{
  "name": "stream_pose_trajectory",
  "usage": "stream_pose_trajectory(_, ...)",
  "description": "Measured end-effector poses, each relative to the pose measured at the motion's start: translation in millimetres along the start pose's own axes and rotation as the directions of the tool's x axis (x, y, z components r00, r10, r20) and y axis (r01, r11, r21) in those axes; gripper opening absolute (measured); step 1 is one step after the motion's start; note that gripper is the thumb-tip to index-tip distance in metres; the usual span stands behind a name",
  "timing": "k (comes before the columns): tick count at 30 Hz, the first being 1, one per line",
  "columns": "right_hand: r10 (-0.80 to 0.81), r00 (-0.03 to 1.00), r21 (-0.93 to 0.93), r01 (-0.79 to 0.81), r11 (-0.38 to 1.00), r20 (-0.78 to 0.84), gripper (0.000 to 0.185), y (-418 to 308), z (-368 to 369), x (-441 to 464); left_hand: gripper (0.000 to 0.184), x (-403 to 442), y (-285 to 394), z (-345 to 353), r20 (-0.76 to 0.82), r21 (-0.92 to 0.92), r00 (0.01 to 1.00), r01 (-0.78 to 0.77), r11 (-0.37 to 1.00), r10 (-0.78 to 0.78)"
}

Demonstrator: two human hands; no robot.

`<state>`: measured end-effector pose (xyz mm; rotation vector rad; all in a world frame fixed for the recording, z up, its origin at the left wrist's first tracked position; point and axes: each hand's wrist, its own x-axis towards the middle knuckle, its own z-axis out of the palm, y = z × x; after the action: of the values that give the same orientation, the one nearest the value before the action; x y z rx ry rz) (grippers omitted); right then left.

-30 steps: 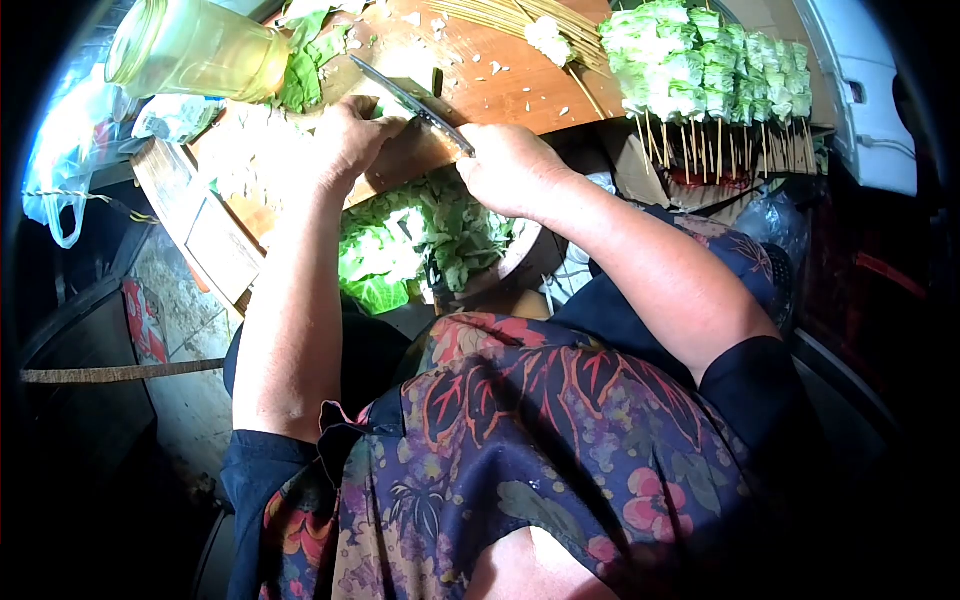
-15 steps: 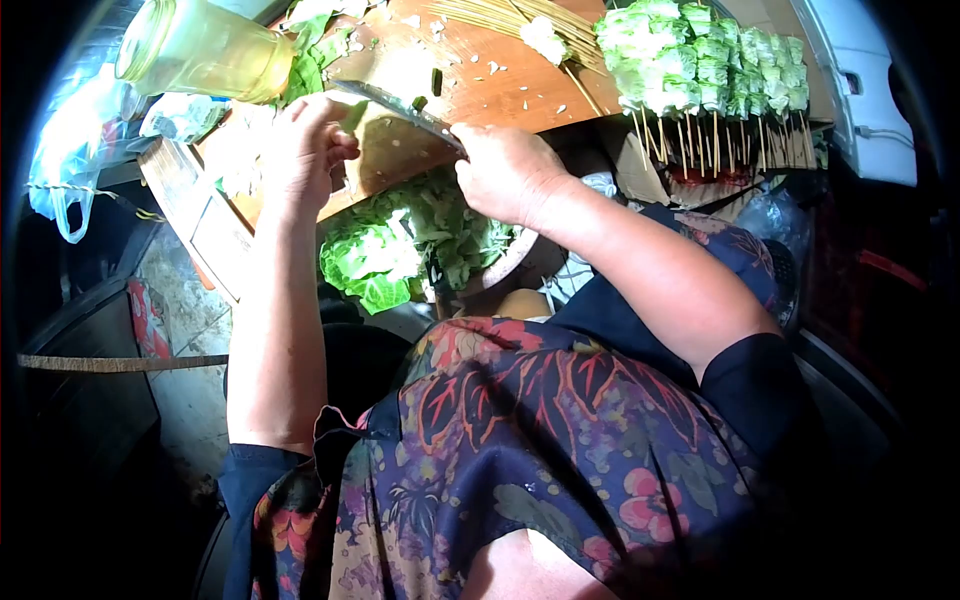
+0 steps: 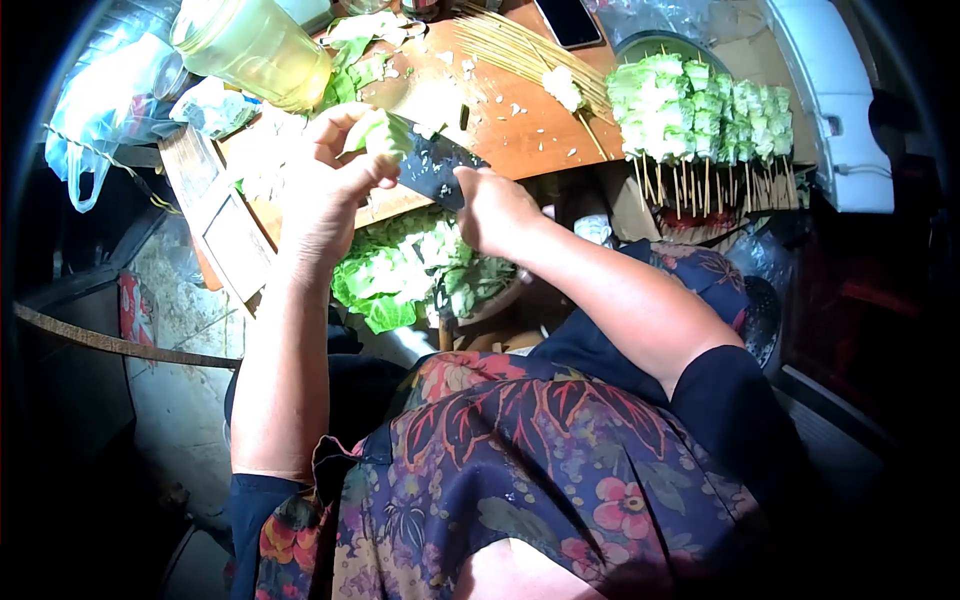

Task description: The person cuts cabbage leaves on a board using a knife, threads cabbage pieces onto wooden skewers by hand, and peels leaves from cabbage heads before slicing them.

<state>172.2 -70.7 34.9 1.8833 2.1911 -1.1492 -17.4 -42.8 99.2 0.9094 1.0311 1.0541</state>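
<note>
My left hand [image 3: 330,175] pinches a folded piece of lettuce [image 3: 382,136] between thumb and fingers, raised over the near edge of the wooden table [image 3: 545,130]. In my right hand [image 3: 495,212] is a knife [image 3: 432,165], gripped at the handle, which my fingers hide. Its wide dark blade has pale bits stuck to it and points left, close beside the lettuce piece. Below the hands, loose lettuce leaves [image 3: 385,278] fill a bowl, mostly hidden, in front of my lap.
Skewered lettuce [image 3: 690,110] is stacked at the right. Bare bamboo skewers [image 3: 530,52] lie at the back beside a phone [image 3: 568,22]. A yellowish jar [image 3: 255,50] leans at the left, near a blue plastic bag [image 3: 112,112]. White scraps dot the table.
The knife has turned so that its broad face shows, and my right hand is lower. The lettuce piece in my left hand now shows clearly. The camera view has shifted slightly.
</note>
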Motion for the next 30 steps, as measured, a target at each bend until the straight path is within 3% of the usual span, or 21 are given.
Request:
stream_pose_trajectory(2,-0.075,0.949,0.089,0.107,0.99,-0.305,0.027,-7,-13,0,0.042,-2,-2,5,0.027,0.083,1.0,-0.01,0.996,0.008)
stream_pose_trajectory(4,-0.094,0.924,0.423,0.258,0.868,-0.371,0.023,-10,-34,6,0.042,-4,-6,9,0.07,0.124,0.998,-0.003,0.992,-0.005)
stream_pose_trajectory(6,-0.065,0.926,0.643,0.307,0.702,-0.371,0.025,-19,-56,-3,0.045,-2,-9,11,0.08,0.13,0.995,0.052,0.99,-0.063)
stream_pose_trajectory(8,-0.077,0.928,0.636,0.308,0.708,-0.364,0.025,-21,-62,-10,0.047,-2,-13,11,0.108,0.388,0.986,0.079,0.918,-0.131)
stream_pose_trajectory(10,-0.21,0.869,0.358,0.39,0.848,-0.449,0.025,-23,-58,-15,0.05,-4,-16,17,0.113,0.387,0.99,0.032,0.921,-0.082)
stream_pose_trajectory(13,-0.243,0.822,0.315,0.445,0.838,-0.515,0.021,-19,-52,-16,0.052,-4,-21,19,0.191,0.385,0.976,0.028,0.923,-0.109)
stream_pose_trajectory(16,-0.289,0.769,0.212,0.477,0.853,-0.57,0.017,-19,-55,-19,0.049,-5,-18,20,0.178,0.197,0.954,0.204,0.959,-0.239)
stream_pose_trajectory(18,-0.325,0.736,0.17,0.509,0.844,-0.594,0.016,-19,-56,-19,0.045,-5,-15,20,0.162,0.202,0.939,0.269,0.942,-0.303)
stream_pose_trajectory(21,-0.251,0.705,0.244,0.521,0.818,-0.664,0.014,-18,-56,-15,0.039,-4,-16,20,0.217,0.255,0.913,0.288,0.923,-0.345)
stream_pose_trajectory(23,-0.098,0.82,0.53,0.451,0.718,-0.565,0.015,-16,-59,-12,0.032,-6,-17,22,0.247,0.083,0.893,0.367,0.927,-0.376)
stream_pose_trajectory(24,-0.033,0.868,0.655,0.398,0.642,-0.495,0.016,-15,-61,-12,0.032,-5,-18,22,0.248,0.084,0.893,0.367,0.926,-0.376)
stream_pose_trajectory(27,-0.034,0.879,0.699,0.402,0.591,-0.477,0.015,-19,-66,-17,0.021,-1,-21,16,0.181,-0.123,0.939,0.318,0.94,-0.293)
stream_pose_trajectory(30,-0.035,0.913,0.764,0.36,0.535,-0.406,0.016,-24,-68,-22,0.018,6,-25,11,0.114,-0.216,0.955,0.294,0.931,-0.275)
